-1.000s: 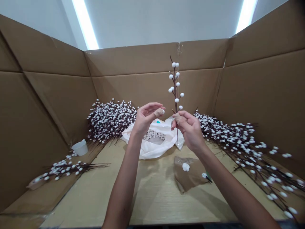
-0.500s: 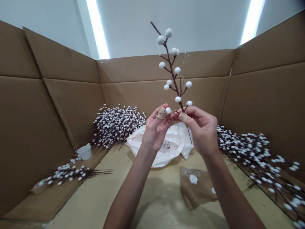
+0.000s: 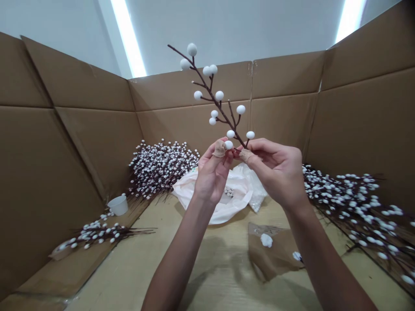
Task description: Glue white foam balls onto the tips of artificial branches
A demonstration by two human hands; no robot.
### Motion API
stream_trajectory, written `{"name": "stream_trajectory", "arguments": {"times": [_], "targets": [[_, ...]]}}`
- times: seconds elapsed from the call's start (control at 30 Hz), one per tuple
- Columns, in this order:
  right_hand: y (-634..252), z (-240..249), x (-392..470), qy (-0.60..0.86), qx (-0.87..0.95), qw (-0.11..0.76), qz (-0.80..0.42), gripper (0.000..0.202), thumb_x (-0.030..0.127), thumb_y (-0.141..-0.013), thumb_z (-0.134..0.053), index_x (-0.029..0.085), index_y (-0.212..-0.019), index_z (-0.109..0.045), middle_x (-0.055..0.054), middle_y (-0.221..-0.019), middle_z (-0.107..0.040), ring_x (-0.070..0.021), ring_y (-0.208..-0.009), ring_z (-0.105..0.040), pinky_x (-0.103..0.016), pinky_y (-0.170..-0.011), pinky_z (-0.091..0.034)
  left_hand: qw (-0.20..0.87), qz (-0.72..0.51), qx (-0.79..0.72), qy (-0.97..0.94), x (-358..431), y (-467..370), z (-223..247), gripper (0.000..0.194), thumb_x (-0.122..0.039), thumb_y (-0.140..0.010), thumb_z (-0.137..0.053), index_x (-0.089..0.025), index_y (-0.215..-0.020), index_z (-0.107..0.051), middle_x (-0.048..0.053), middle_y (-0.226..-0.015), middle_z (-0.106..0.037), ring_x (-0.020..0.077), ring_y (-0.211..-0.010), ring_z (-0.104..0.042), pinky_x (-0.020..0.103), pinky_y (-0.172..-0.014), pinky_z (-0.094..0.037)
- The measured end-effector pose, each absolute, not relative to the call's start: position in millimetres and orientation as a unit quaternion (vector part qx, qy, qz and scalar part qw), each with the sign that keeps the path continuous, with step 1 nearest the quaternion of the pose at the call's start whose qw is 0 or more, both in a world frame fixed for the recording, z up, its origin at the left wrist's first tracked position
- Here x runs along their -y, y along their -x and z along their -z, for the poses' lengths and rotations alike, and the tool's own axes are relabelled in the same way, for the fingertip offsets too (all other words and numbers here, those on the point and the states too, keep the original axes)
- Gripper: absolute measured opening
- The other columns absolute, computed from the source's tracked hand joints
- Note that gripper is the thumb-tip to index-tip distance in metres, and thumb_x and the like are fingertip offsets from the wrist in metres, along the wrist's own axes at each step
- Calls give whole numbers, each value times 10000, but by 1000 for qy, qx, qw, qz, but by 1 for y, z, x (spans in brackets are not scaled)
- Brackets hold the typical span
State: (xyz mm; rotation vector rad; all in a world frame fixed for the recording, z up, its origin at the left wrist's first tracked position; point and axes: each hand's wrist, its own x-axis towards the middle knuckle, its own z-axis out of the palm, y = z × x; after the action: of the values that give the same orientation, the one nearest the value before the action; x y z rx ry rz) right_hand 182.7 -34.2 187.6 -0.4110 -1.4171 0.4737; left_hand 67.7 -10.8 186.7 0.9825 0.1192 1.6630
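Note:
A brown artificial berry branch (image 3: 216, 100) with white balls on its twigs leans up to the left above my hands. My right hand (image 3: 275, 166) pinches its lower stem between thumb and fingers. My left hand (image 3: 212, 172) is closed on a white berry (image 3: 228, 145), held between thumb and fingertips right beside a low side twig. Whether that berry touches the twig tip I cannot tell. Both thumbs wear tan wraps. A couple of twigs on the branch have bare ends.
White plastic bag (image 3: 184, 186) lies behind my hands. Brown paper (image 3: 275, 263) with white blobs (image 3: 266, 240) is on the table. Berry branches are piled at back left (image 3: 162, 168), right (image 3: 356, 207) and near left (image 3: 100, 233), by a white cup (image 3: 118, 205). Cardboard walls (image 3: 194, 125) surround everything.
The branch has tilted further to the left, its lower end coming closer to the berry in my left hand. My left hand stays nearly in place.

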Motion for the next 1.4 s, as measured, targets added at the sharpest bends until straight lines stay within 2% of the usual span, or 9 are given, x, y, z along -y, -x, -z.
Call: {"name": "stream_trajectory", "arguments": {"times": [0.37,0.57,0.87,1.03,1.2,1.4], "targets": [[-181,-187,32,178,637,722,-204,56,108,-759,-648,151,-735,-676,-5,-739,-658,-117,-690,-633,-228,-647,-548,553,-709,-51,-435,13,-67,-188,119,-92,-820,-632,-152,-759,-713,-18,-767,-694,46,-704,-644,148,-753,-482],[-179,-186,32,170,635,723,-211,58,113,-773,-649,149,-764,-692,-17,-777,-678,-130,-725,-656,-251,-694,-569,523,-720,-68,-451,13,-68,-186,76,-114,-796,-663,-166,-809,-718,-16,-790,-698,54,-703,-643,160,-760,-486],[-182,-185,29,158,649,717,-200,68,121,-793,-640,146,-811,-701,-29,-820,-695,-141,-767,-670,-270,-734,-583,483,-735,-66,-472,12,-69,-183,44,-175,-722,-752,-176,-751,-719,-20,-807,-698,65,-722,-638,184,-770,-493],[-183,-185,30,161,651,716,-191,48,166,-799,-651,153,-813,-695,-33,-822,-687,-148,-762,-670,-283,-741,-587,471,-741,-64,-474,13,-71,-182,51,-191,-710,-762,-187,-747,-726,-20,-808,-702,72,-723,-635,188,-754,-491],[-180,-183,30,170,647,721,-179,83,247,-800,-665,168,-810,-689,-40,-823,-682,-166,-770,-672,-310,-756,-592,457,-754,-93,-462,15,-73,-184,34,-196,-723,-752,-196,-743,-724,-17,-805,-699,99,-764,-648,232,-806,-481],[-178,-181,29,161,634,735,-182,73,233,-799,-664,164,-808,-686,-41,-817,-673,-165,-758,-667,-322,-768,-593,450,-753,-100,-470,17,-73,-184,35,-213,-720,-755,-198,-729,-725,-17,-803,-706,110,-792,-654,250,-839,-479]]}}
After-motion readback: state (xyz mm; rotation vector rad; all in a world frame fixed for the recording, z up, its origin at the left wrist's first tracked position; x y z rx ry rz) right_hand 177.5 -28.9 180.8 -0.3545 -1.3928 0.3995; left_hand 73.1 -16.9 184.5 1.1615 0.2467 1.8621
